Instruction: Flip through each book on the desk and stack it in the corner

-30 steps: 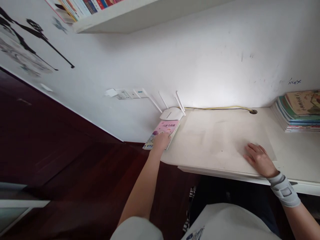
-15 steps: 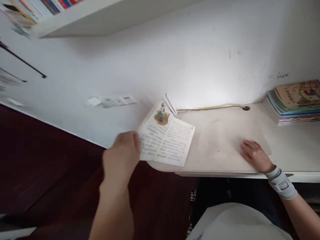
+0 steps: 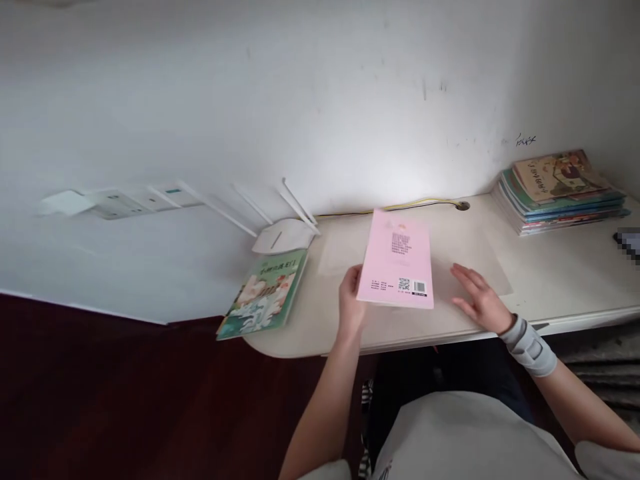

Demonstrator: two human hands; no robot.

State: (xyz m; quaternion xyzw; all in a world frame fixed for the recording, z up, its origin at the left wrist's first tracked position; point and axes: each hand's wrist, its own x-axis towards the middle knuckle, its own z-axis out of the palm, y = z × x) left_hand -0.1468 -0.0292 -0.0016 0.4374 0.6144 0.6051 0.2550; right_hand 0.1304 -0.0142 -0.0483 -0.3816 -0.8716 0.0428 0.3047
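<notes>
A pink book [image 3: 397,257], closed with its printed back cover and barcode facing up, is gripped at its lower left edge by my left hand [image 3: 353,303]. The book is held over the white desk [image 3: 310,327], with my fingers partly hidden beneath it. My right hand [image 3: 477,300] hovers just right of the book, fingers apart and holding nothing; a grey wrist support [image 3: 530,348] is around that wrist. At the desk's left end lies a green picture-cover book [image 3: 267,293], its corner jutting past the edge.
Behind the green book stands a white router [image 3: 283,237] with several upright antennas. A thin cable runs along the wall to a desk hole [image 3: 463,206]. Several stacked books [image 3: 555,193] sit at the right. Wall sockets [image 3: 135,200] are at the left.
My left hand has moved right, and the book it holds, open before, is now closed with its pink cover up. My right hand has lifted from the desk. The view has turned.
</notes>
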